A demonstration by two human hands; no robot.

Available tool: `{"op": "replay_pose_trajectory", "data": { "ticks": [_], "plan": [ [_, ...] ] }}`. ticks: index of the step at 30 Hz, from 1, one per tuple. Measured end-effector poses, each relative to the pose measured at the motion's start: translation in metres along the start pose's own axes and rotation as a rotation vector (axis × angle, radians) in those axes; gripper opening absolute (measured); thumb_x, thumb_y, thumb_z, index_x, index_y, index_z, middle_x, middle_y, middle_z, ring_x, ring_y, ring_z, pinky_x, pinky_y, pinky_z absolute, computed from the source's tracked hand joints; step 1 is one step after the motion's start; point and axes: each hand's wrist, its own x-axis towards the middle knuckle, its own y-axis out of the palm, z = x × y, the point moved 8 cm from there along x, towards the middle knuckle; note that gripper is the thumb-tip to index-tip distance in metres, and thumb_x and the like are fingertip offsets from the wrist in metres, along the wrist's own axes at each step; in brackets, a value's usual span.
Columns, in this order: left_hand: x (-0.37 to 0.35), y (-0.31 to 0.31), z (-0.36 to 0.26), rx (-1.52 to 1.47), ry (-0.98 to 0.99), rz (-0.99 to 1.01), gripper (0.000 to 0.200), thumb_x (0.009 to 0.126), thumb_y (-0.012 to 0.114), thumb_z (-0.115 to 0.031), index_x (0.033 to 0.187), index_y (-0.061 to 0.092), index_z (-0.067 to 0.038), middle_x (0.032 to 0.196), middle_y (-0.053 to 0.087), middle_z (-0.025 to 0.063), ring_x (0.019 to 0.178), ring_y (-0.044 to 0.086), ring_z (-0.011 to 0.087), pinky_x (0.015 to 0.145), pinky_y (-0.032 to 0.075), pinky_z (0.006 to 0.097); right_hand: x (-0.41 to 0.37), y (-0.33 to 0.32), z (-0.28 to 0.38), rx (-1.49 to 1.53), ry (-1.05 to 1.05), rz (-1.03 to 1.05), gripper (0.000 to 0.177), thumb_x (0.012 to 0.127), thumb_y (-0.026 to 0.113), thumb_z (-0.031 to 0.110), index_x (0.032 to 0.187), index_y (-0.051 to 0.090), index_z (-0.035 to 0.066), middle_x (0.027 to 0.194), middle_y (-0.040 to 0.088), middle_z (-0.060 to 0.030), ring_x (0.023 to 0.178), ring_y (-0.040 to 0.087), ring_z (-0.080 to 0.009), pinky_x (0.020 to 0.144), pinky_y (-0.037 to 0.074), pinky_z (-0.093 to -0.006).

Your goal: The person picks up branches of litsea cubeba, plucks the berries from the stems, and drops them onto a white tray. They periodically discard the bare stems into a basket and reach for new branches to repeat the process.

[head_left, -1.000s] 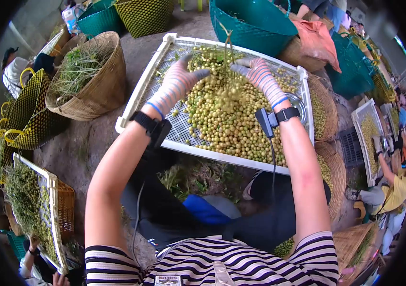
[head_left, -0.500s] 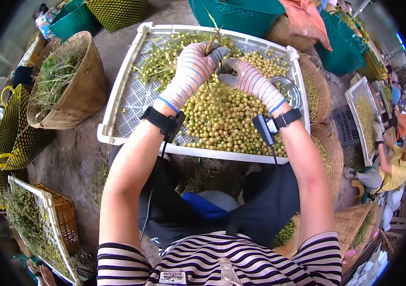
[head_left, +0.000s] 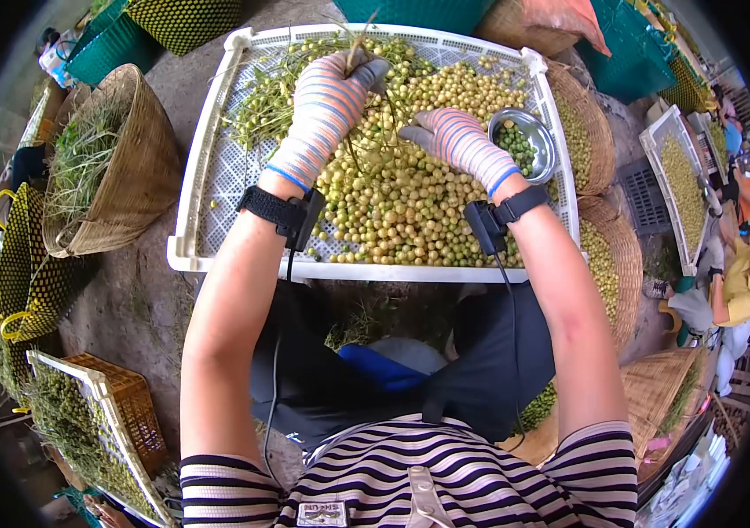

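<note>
My left hand, in a striped glove with grey fingertips, is closed around a bunch of thin stems whose ends stick up past the fingers. Sparse twigs hang below it, over the fruit. My right hand, gloved the same way, is to the right of the twigs, its thumb and fingers apart and nothing visible between them. Beneath both hands, a white slatted tray bears many small round yellow-green fruits. Fruit still on stems lies at the tray's upper left.
A metal bowl with green fruits sits at the tray's right side. Wicker baskets of fruit stand to the right, and a basket of stalks to the left. A person in yellow works at another tray.
My right hand has moved away from my left, and its fingers have spread. The left keeps hold of the stems. The view has shifted, showing more of the bowl.
</note>
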Motion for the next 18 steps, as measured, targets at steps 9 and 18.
{"op": "replay_pose_trajectory", "data": {
  "ticks": [9, 18],
  "plan": [
    [0.0, -0.014, 0.012, -0.237, -0.102, -0.081, 0.019, 0.081, 0.063, -0.022, 0.085, 0.065, -0.003, 0.069, 0.066, 0.0052, 0.053, 0.051, 0.0096, 0.051, 0.042, 0.0269, -0.002, 0.007, -0.012, -0.079, 0.031, 0.14, 0.043, 0.084, 0.049, 0.045, 0.095, 0.062, 0.006, 0.087, 0.062, -0.0168, 0.083, 0.059, -0.0336, 0.077, 0.046, -0.0421],
    [-0.002, -0.005, -0.004, -0.131, -0.083, 0.047, 0.019, 0.081, 0.064, -0.023, 0.083, 0.066, -0.004, 0.064, 0.063, 0.0023, 0.05, 0.047, 0.0069, 0.047, 0.04, 0.0247, 0.007, -0.026, 0.03, 0.537, -0.33, -0.21, 0.049, 0.077, 0.067, 0.031, 0.114, 0.053, 0.002, 0.109, 0.059, -0.0143, 0.102, 0.055, -0.0217, 0.09, 0.041, -0.0318]
  ]
}}
